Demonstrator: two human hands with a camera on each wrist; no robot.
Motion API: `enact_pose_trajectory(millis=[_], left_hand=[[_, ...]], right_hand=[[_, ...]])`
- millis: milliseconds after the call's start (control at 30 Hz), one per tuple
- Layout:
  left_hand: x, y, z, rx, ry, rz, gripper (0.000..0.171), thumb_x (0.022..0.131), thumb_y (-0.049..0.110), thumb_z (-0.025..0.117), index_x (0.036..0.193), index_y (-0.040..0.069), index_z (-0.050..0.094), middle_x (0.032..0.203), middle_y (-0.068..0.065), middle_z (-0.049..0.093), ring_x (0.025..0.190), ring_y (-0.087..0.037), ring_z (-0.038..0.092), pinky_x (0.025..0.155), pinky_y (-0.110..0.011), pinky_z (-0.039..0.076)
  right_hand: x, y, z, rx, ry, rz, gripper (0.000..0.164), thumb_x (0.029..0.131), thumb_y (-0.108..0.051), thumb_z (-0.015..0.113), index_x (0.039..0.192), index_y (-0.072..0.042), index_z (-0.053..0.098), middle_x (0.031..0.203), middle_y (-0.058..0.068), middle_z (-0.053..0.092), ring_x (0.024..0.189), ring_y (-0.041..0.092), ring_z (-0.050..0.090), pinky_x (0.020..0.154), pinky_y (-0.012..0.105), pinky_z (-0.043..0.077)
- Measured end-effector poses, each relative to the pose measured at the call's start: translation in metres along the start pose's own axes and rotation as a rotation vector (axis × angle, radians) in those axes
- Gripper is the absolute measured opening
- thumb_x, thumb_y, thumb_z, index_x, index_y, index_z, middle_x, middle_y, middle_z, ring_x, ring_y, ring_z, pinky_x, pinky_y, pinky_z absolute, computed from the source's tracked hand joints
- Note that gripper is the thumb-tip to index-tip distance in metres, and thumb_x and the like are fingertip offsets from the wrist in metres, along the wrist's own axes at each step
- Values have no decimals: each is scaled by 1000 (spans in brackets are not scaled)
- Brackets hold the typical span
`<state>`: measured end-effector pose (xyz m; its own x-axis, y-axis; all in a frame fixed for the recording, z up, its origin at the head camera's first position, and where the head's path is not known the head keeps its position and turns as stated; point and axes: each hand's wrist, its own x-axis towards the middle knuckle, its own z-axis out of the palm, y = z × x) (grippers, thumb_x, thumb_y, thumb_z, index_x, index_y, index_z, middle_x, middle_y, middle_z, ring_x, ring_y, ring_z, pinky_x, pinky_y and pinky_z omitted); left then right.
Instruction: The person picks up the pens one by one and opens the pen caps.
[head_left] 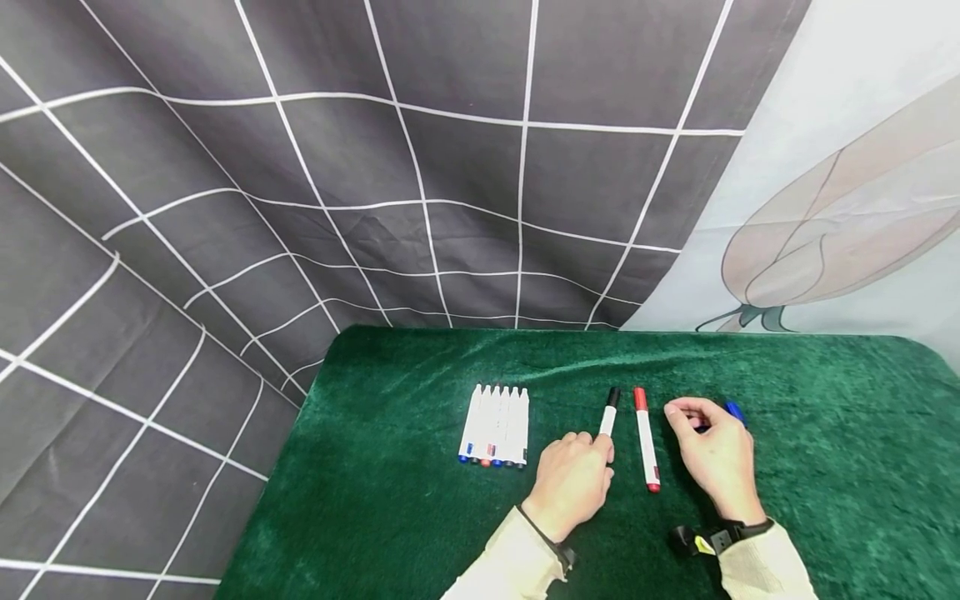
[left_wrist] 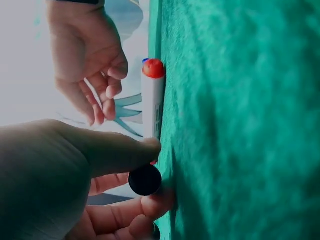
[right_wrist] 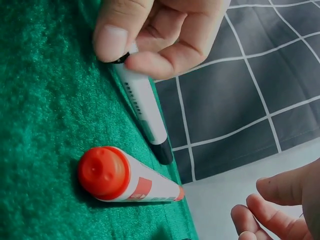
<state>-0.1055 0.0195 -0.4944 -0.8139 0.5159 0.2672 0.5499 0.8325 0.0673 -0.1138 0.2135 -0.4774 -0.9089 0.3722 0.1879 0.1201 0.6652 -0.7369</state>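
Note:
My left hand (head_left: 572,479) pinches the near end of a white marker with a black cap (head_left: 613,398), thumb on one side and fingers on the other. The black end (left_wrist: 145,180) shows between thumb and fingers in the left wrist view. Just right of it lies a white marker with a red cap (head_left: 645,437), pointing away from me. Farther right, my right hand (head_left: 716,454) hovers by a blue-capped marker (head_left: 736,412), mostly hidden behind it. In the right wrist view, the right fingers (right_wrist: 272,215) are loosely bent and apart from the thumb, with nothing between them.
To the left, several white markers (head_left: 495,421) lie side by side in a row, their near ends blue, black and red. All rest on a green plush cloth (head_left: 360,500). A grey grid curtain (head_left: 465,167) and a pale flower-print curtain (head_left: 847,225) hang behind.

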Motion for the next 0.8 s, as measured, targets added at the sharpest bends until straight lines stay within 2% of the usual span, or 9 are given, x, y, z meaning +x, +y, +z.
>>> enact_pose_trajectory(millis=[167,400,600,800], left_hand=[[2,-7,-3,-57,47,-55,14,85,24,77,86,20,64,69,7,62,60,-10,59,48,-23,38],[2,-17,-13,-115,91,-109,20,83,20,77,79,16,57,63,1,64,52,-18,61,43,-28,39],[3,-24,-22,-201,80,-111,16,87,18,75,83,15,60,66,3,64,53,-16,60,46,-26,39],[4,-32,-27,-259,102,-51,12,91,18,74,87,17,63,69,7,65,56,-9,58,49,-21,39]], right_hand=[[-1,-1,1,7,-12,-22,17,93,-24,71,98,-8,76,79,3,64,68,6,49,62,26,34],[-1,1,2,15,-52,-66,18,95,-21,68,103,-7,75,84,6,71,70,-2,52,63,23,36],[-1,2,2,39,-63,-71,25,97,-23,66,113,-5,72,96,12,75,73,-11,53,65,19,38],[-1,-1,0,151,-146,-19,40,102,-30,59,128,0,63,99,18,74,66,0,64,62,16,46]])
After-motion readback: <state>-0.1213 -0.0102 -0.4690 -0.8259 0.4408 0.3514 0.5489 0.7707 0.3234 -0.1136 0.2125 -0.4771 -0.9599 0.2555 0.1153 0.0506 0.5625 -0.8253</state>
